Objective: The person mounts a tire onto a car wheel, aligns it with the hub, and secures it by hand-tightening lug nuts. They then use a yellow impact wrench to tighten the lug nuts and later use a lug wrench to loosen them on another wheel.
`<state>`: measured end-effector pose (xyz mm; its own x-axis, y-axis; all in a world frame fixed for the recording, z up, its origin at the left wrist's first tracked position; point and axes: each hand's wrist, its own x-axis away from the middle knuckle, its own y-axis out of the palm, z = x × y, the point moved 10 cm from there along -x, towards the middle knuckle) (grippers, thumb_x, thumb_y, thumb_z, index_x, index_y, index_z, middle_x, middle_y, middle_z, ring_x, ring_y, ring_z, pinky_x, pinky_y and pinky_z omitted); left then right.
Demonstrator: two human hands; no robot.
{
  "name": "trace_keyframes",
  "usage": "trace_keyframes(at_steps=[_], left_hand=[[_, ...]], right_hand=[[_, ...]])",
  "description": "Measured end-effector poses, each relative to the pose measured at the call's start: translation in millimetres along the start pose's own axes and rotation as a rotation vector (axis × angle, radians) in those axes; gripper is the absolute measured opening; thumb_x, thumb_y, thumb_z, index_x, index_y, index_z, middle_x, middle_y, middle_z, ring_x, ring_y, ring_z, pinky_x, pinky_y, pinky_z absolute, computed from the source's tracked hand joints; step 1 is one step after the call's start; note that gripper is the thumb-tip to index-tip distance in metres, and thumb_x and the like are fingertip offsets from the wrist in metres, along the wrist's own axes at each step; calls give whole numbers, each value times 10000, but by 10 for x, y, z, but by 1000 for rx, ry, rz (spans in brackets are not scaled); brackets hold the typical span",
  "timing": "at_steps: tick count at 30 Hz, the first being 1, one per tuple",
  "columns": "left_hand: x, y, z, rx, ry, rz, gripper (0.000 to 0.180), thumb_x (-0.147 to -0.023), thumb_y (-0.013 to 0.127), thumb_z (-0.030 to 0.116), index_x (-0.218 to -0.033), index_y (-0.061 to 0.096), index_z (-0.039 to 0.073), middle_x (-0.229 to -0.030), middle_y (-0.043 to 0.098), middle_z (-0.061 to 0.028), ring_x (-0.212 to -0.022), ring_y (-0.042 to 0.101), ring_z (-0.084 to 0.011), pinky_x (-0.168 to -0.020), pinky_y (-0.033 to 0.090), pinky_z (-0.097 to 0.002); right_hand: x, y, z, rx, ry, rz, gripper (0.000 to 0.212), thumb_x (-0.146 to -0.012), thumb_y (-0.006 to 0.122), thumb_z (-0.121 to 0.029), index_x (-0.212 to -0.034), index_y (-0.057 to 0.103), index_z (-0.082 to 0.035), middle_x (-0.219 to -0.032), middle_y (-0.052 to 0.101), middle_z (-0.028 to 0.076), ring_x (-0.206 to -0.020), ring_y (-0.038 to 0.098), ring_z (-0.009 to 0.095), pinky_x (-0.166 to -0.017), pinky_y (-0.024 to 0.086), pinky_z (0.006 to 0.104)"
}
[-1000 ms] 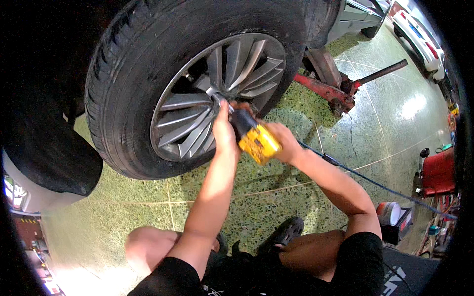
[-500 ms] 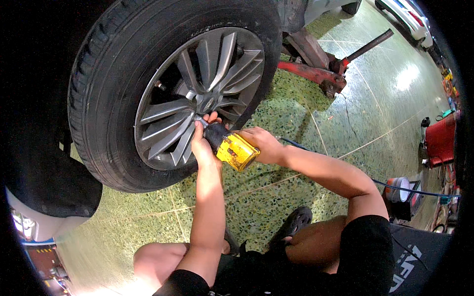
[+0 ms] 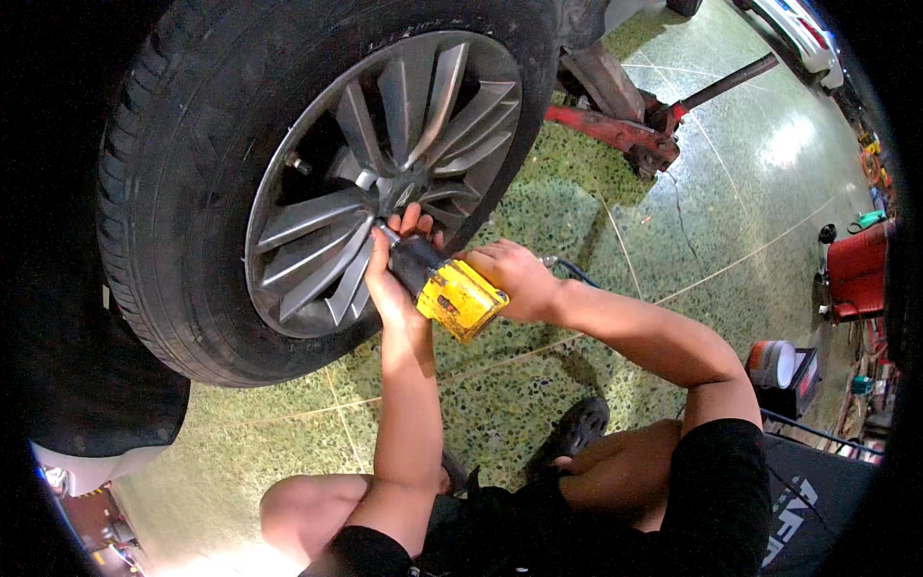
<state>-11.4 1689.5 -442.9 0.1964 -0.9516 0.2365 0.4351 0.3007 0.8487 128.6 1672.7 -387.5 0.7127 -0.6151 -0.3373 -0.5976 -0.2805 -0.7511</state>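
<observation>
A yellow and black impact wrench (image 3: 460, 300) is held in both hands, its socket end against the grey alloy wheel (image 3: 317, 216) near the hub. My left hand (image 3: 392, 288) cups the black nose from below, thumb on one side and fingers on the other. My right hand (image 3: 514, 279) is wrapped round the grip, which it mostly hides; the trigger cannot be seen. A dark air hose (image 3: 575, 273) runs from below that hand behind my right forearm. Around the rim sits a black tire (image 3: 183, 173). The lug nut at the socket is hidden.
A red floor jack (image 3: 625, 135) with a long handle stands behind the wheel under the car. To the right are a red cabinet (image 3: 859, 274), a round tub (image 3: 772, 364) and a dark padded seat or mat (image 3: 817, 481). Speckled green floor (image 3: 481, 413) lies below.
The wheel appears slightly larger and shifted left in view. Both hands stay on the impact wrench, which sits a little lower and further right in the picture. The hose has shifted.
</observation>
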Motion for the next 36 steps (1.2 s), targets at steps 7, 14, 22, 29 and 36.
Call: trace_keyframes(at_steps=[7,14,22,29,36], left_hand=[[-35,1,-22,7,-79,-103,280,-989,576,343,-1041,629,73,-1021,709,-120,-937,638,-265,-890,497,-408],[-6,-54,14,-32,-8,66,268,-1014,560,346,-950,592,88,-938,699,-114,-857,633,-278,-828,515,-407],[237,-44,-408,-102,1,53,384,-1052,417,426,-1028,583,81,-924,681,-143,-852,634,-280,-787,528,-431],[-62,-265,-600,-218,-59,81,414,-978,369,332,-1134,596,23,-998,682,-180,-897,636,-320,-819,539,-484],[-327,-394,-449,-155,-41,78,275,-1031,541,352,-1039,602,84,-1066,699,-112,-937,642,-273,-851,515,-429]], right_hand=[[-92,102,46,133,-48,-115,304,-763,696,-240,-962,553,-61,-896,645,124,-899,652,343,-809,486,451],[-51,53,41,-42,-36,-17,497,-783,699,-225,-1235,572,-62,-1003,660,158,-983,639,357,-873,479,458],[420,168,323,-11,-11,-74,643,-774,716,-230,-1371,524,-89,-1109,635,141,-1073,596,354,-947,449,447],[510,349,608,30,131,-102,577,-759,726,-229,-1289,569,-63,-1127,643,164,-1096,594,370,-947,460,460],[258,277,577,-47,51,28,525,-751,750,-223,-1221,581,-61,-1028,678,172,-985,641,393,-858,505,482]])
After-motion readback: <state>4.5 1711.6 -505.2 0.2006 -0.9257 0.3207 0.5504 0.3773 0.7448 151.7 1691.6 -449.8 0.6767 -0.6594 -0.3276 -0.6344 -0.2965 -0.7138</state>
